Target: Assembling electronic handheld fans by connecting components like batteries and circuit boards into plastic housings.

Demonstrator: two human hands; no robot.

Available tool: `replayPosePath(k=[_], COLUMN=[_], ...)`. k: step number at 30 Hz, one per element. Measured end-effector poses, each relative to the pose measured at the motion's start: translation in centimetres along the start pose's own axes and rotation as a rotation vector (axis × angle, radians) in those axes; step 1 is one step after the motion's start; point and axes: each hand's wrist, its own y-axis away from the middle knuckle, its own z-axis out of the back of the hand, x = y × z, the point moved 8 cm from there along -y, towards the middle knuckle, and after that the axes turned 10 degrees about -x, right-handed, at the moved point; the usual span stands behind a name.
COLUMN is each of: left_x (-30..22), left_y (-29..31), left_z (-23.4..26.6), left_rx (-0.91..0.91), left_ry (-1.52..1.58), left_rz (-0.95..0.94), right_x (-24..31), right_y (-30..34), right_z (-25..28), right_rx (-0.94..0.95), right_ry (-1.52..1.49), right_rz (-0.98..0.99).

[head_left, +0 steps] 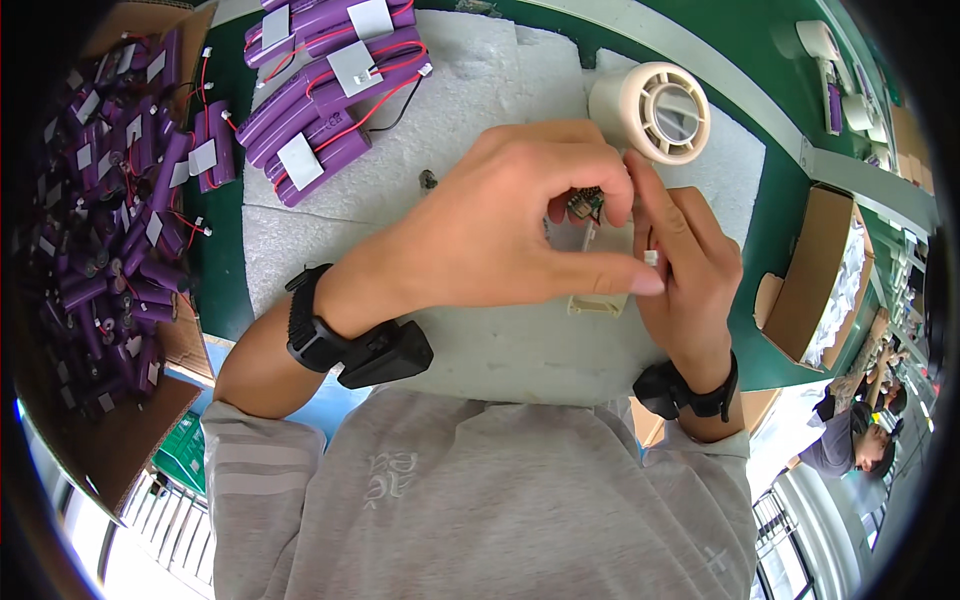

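A cream handheld fan (652,112) lies on the foam sheet, its round grille head pointing away from me. Its handle (598,304) is partly covered by my hands, and a small green circuit board (583,204) shows at the neck. My left hand (530,215) curls over the handle from the left, index finger bent beside the board and thumb stretched across to my right fingers. My right hand (690,260) grips the handle from the right, its fingertips up near the fan head. A small white plug (651,257) shows by my right fingers; what it joins is hidden.
Purple battery packs (330,100) with red and black wires lie on the white foam sheet (480,80) at the far left. A cardboard box (130,440) at left holds many more. Another box (815,270) stands at right. More fan parts (835,75) lie far right; people sit beyond.
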Motion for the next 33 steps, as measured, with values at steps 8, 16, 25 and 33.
replayPosePath(k=[8, 16, 25, 33], left_x=[0.0, 0.6, -0.2, 0.9], left_y=[0.0, -0.2, -0.1, -0.1], left_z=[0.2, 0.4, 0.4, 0.5], left_rx=[-0.055, -0.053, -0.063, 0.021], left_ry=[-0.066, -0.088, -0.152, -0.06], left_rz=[-0.094, -0.024, -0.187, 0.048], right_x=[-0.7, -0.4, -0.3, -1.4], right_y=[0.1, 0.3, 0.2, 0.5], right_z=[1.0, 0.7, 0.6, 0.3], right_rx=[-0.215, -0.09, -0.172, -0.101], right_ry=[-0.15, -0.144, -0.225, -0.305], right_rz=[-0.015, -0.002, -0.044, -0.124])
